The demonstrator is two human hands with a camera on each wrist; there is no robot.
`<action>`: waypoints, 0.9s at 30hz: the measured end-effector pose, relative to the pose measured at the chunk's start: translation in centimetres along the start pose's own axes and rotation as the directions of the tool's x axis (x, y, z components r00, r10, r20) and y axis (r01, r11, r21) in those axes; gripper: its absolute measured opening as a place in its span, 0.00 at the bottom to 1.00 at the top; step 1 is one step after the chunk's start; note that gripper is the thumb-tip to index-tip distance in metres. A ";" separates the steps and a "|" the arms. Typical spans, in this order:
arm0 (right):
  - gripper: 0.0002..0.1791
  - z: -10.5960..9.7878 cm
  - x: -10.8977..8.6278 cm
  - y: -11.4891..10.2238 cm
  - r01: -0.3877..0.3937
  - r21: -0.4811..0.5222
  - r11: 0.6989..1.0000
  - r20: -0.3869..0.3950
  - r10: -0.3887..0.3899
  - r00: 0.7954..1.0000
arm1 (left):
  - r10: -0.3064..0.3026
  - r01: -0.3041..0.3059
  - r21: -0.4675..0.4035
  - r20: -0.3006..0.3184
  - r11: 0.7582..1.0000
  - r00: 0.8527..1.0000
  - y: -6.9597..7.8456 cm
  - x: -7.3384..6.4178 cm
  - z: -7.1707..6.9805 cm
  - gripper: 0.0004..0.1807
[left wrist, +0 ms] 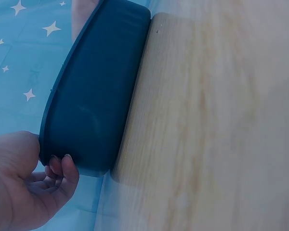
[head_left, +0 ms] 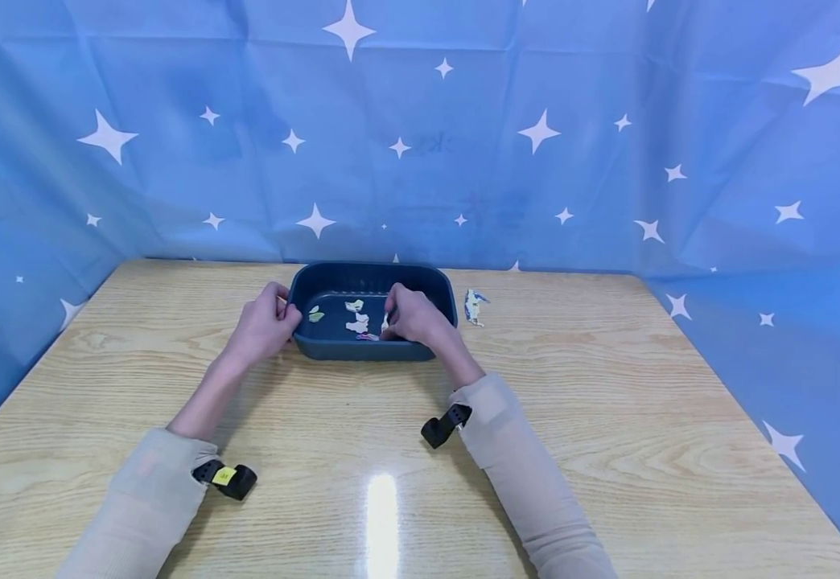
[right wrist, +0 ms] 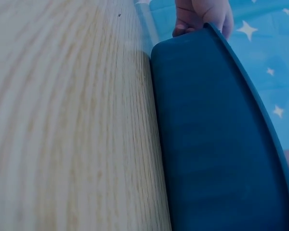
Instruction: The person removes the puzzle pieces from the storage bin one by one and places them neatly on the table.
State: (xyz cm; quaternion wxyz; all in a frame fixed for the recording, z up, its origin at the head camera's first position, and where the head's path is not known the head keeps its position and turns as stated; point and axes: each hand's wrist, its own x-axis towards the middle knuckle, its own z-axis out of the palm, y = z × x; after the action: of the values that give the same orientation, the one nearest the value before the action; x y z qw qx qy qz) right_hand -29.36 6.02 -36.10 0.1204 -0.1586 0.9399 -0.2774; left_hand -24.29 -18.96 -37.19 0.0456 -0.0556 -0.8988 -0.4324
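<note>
A dark blue plastic bin (head_left: 369,351) stands at the back of the wooden table. My left hand (head_left: 264,323) grips its left end, thumb over the rim and fingers against the outer wall, as the left wrist view shows too. Inside the bin's right part, my right hand (head_left: 416,316) reaches down and pinches a small whitish scrap (head_left: 385,323). Left of those fingers, white paper-like scraps (head_left: 357,323) and a purple-edged one (head_left: 368,337) lie on the bin floor. Green scraps (head_left: 315,316) lie near its left end. In the right wrist view, the bin wall hides most of the right hand.
A crumpled white and blue scrap (head_left: 474,307) lies on the table (head_left: 608,418) just right of the bin. Close behind the bin hangs a blue curtain (head_left: 478,177) with white stars, which also borders the table's sides.
</note>
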 end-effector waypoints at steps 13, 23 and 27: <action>0.17 -0.4 -0.7 0.7 0.259 0.245 0.934 -0.206 -0.211 0.955 | 0.001 0.000 -0.020 0.008 1.000 1.000 0.2 -0.1 0.0 0.17; 0.20 -1.6 -0.8 1.5 0.352 0.319 0.880 -0.287 -0.264 0.921 | 0.006 -0.006 -0.020 0.005 1.000 1.000 0.1 -0.1 0.0 0.17; 0.20 -2.5 -1.3 1.8 0.365 0.352 0.862 -0.303 -0.263 0.916 | 0.008 -0.008 -0.021 0.008 1.000 1.000 0.1 -0.1 -0.1 0.17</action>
State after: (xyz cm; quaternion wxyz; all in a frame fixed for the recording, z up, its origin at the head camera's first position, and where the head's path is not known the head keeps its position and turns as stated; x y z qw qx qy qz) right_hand -29.34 9.19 -34.90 -0.0137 -0.2470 0.8314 -0.4975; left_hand -24.16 -18.94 -37.09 0.0433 -0.0614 -0.8942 -0.4414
